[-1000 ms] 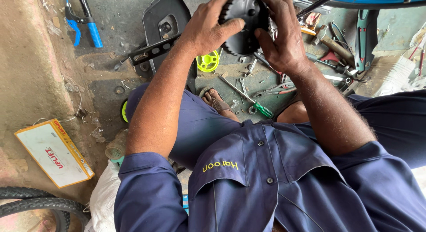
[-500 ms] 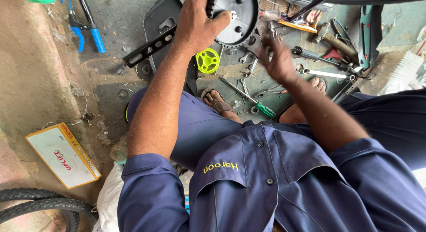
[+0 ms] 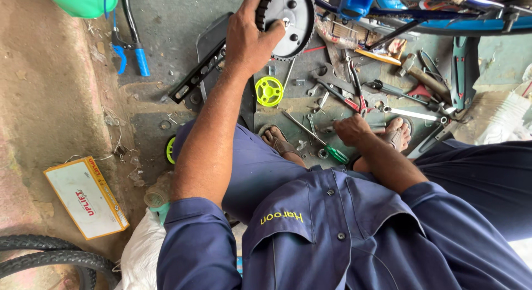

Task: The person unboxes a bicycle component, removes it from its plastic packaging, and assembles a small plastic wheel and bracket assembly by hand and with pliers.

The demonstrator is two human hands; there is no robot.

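My left hand [image 3: 247, 39] grips the rim of a round grey toothed chainwheel [image 3: 292, 19] and holds it up at the top of the view. My right hand [image 3: 353, 130] hangs low over the floor among scattered tools, nearest a green-handled screwdriver [image 3: 318, 139] and red-handled pliers [image 3: 354, 90]; whether it holds anything I cannot tell. A small yellow-green plastic wheel [image 3: 269, 91] lies on the floor just below the chainwheel. I sit in dark blue work clothes with sandalled feet [image 3: 280, 143] drawn in.
Spanners, a hammer [image 3: 424, 76] and other tools litter the floor at right. A blue bicycle frame [image 3: 443, 15] crosses the top. Blue-handled pliers [image 3: 130, 46] and a green tub [image 3: 83, 0] sit top left, a flat cardboard box [image 3: 86, 197] and a tyre [image 3: 50, 262] lower left.
My right hand let go of the chainwheel and dropped down to the tools by my foot. My left hand kept the chainwheel and moved it up and away.
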